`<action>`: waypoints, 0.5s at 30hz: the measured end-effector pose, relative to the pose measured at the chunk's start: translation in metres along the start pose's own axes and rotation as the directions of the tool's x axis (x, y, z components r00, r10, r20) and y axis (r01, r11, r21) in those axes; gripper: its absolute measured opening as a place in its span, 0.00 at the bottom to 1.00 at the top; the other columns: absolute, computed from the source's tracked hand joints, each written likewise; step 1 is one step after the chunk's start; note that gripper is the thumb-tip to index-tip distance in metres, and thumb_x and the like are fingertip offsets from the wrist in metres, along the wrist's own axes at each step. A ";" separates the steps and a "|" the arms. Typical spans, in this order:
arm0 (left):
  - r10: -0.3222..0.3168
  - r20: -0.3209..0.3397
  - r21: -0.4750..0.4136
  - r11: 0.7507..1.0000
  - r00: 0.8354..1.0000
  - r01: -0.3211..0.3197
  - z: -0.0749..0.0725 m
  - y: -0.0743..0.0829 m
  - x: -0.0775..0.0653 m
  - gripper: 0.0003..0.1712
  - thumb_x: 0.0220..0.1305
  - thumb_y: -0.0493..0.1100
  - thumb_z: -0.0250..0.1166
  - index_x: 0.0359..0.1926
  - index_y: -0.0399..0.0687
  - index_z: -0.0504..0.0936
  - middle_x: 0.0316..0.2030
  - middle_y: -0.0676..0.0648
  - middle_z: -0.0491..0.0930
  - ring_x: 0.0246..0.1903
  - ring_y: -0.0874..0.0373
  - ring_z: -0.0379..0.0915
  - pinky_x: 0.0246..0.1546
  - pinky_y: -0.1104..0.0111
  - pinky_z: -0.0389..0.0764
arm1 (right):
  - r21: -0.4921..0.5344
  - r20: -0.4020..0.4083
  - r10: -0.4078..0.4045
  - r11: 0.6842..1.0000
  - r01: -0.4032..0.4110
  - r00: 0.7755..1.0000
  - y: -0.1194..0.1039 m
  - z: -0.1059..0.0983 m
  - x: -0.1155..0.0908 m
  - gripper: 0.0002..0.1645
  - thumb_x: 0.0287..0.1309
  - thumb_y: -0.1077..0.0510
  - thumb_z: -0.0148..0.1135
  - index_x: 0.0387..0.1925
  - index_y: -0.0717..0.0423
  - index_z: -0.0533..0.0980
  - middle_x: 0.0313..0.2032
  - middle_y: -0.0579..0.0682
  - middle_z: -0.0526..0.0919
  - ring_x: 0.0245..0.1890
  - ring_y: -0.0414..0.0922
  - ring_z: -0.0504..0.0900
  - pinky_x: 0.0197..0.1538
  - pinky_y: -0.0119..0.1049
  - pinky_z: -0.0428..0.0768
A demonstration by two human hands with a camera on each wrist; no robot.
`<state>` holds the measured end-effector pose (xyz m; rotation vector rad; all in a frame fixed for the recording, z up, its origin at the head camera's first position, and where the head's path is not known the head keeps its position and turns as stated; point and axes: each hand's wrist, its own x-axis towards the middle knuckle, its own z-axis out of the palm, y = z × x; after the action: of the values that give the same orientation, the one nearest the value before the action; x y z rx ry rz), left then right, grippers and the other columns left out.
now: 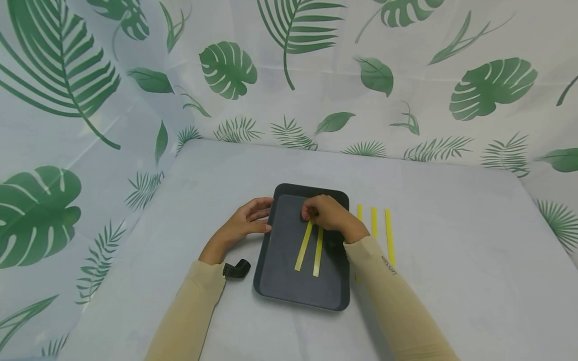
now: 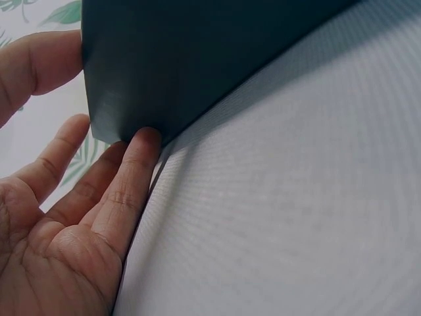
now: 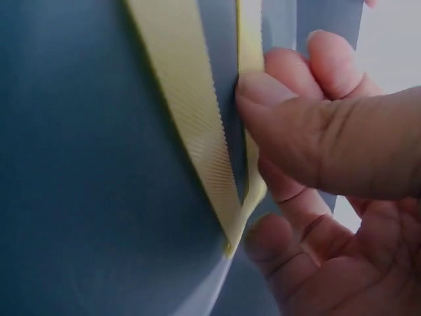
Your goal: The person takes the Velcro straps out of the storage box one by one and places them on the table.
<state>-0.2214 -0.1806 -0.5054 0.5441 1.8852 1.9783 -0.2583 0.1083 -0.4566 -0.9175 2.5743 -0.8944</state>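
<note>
On the dark grey tray (image 1: pixel 282 260) lie two narrow yellow strips, a left strip (image 1: pixel 303 246) and a right strip (image 1: pixel 318 254). My right hand (image 1: pixel 331 211) is over the tray, pinching the upper part of a yellow strip. The right wrist view shows thumb and fingers on that pinched strip (image 3: pixel 250 39), while a wider-looking ribbed strip (image 3: pixel 187 112) lies beside it; they meet near the bottom. With fairly straight fingers, my left hand (image 1: pixel 246 218) touches the tray's left side. Its fingertips rest against the tray's outer wall (image 2: pixel 164 72) in the left wrist view.
Right of the tray, several yellow strips lie on the white tabletop (image 1: pixel 460 250), including an outermost strip (image 1: pixel 390 235), partly covered by my right sleeve (image 1: pixel 384 291). A black device (image 1: pixel 237 269) sits at my left cuff. Leaf-printed cloth (image 1: pixel 325 95) stands behind.
</note>
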 end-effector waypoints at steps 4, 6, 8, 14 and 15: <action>0.003 -0.001 0.000 1.000 1.000 -0.003 0.000 0.000 0.000 0.50 0.65 0.36 0.77 0.81 0.29 0.60 0.80 0.28 0.59 0.78 0.30 0.58 0.75 0.56 0.73 | -0.004 -0.012 -0.056 0.998 0.056 0.998 0.001 0.000 0.000 0.20 0.57 0.85 0.61 0.30 0.58 0.80 0.31 0.51 0.83 0.31 0.46 0.76 0.37 0.42 0.76; 0.004 0.002 -0.001 1.000 1.000 -0.004 -0.001 0.000 0.001 0.50 0.65 0.36 0.77 0.81 0.29 0.60 0.80 0.28 0.59 0.78 0.30 0.58 0.75 0.56 0.73 | -0.008 -0.016 -0.081 0.997 0.080 0.997 0.001 0.000 0.000 0.21 0.56 0.86 0.61 0.30 0.58 0.80 0.30 0.51 0.82 0.30 0.46 0.76 0.37 0.42 0.76; 0.006 0.004 -0.003 1.000 1.000 -0.006 -0.001 -0.001 0.001 0.51 0.65 0.36 0.77 0.81 0.28 0.60 0.80 0.28 0.59 0.78 0.30 0.58 0.75 0.56 0.73 | -0.011 -0.019 -0.096 0.995 0.096 0.995 0.001 -0.001 0.001 0.21 0.55 0.87 0.61 0.29 0.59 0.80 0.29 0.51 0.82 0.30 0.46 0.76 0.36 0.42 0.76; 0.009 0.008 -0.003 1.000 1.000 -0.009 -0.002 -0.001 0.001 0.51 0.65 0.37 0.78 0.80 0.28 0.60 0.80 0.28 0.59 0.78 0.30 0.58 0.75 0.55 0.72 | 0.007 -0.031 -0.076 0.997 0.076 0.997 -0.001 -0.003 0.001 0.20 0.56 0.86 0.62 0.29 0.59 0.81 0.29 0.50 0.84 0.29 0.45 0.76 0.35 0.41 0.76; 0.009 0.007 0.000 1.000 1.000 -0.009 -0.002 -0.001 0.001 0.51 0.65 0.38 0.78 0.80 0.28 0.60 0.80 0.28 0.59 0.78 0.30 0.58 0.76 0.54 0.71 | 0.012 -0.037 -0.065 0.998 0.065 0.997 -0.001 -0.004 0.001 0.20 0.56 0.85 0.63 0.29 0.59 0.81 0.29 0.50 0.84 0.29 0.45 0.76 0.35 0.41 0.76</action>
<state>-0.2230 -0.1815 -0.5067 0.5598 1.8819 1.9793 -0.2602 0.1086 -0.4524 -0.9957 2.5792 -0.9530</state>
